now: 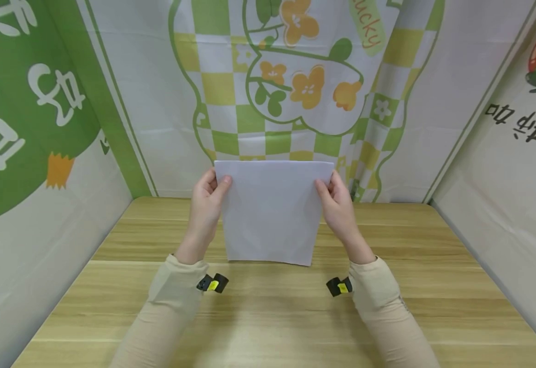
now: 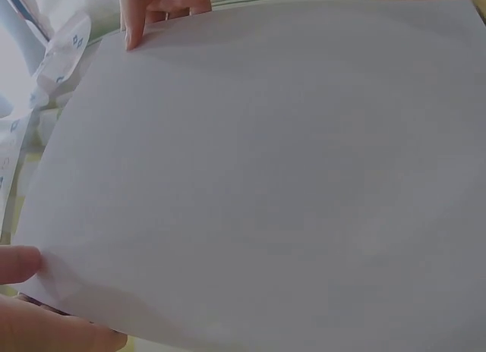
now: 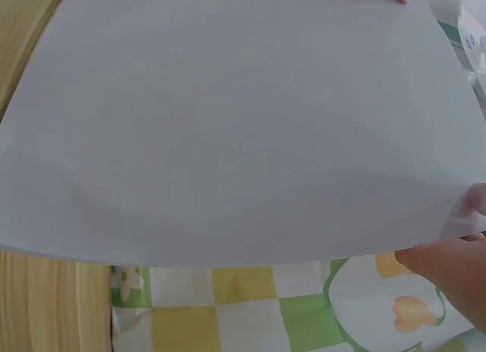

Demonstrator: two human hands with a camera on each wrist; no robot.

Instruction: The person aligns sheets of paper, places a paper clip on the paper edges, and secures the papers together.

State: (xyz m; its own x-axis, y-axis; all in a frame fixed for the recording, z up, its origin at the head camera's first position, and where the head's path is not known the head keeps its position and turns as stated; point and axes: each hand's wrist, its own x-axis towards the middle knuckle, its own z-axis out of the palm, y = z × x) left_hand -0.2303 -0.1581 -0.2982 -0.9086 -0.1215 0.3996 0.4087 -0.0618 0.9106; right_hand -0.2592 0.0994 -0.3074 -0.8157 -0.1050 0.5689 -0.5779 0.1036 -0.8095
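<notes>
A plain white sheet of paper (image 1: 270, 214) is held up above the table, its lower edge towards me. My left hand (image 1: 206, 204) pinches its upper left side, thumb on the near face and fingers behind. At the upper right side my right hand (image 1: 338, 207) pinches it the same way. The paper (image 2: 266, 170) fills most of the left wrist view, with the left thumb (image 2: 19, 264) pressed on a corner. In the right wrist view the sheet (image 3: 235, 132) bows slightly, and part of the right hand (image 3: 452, 272) shows at its edge.
A wood-grain table (image 1: 268, 317) spreads below the hands. Behind it hangs a checked green and yellow curtain (image 1: 222, 87) with flowers. Printed cloth walls stand at the left (image 1: 28, 128) and right (image 1: 503, 168). Both wrists carry small black cameras.
</notes>
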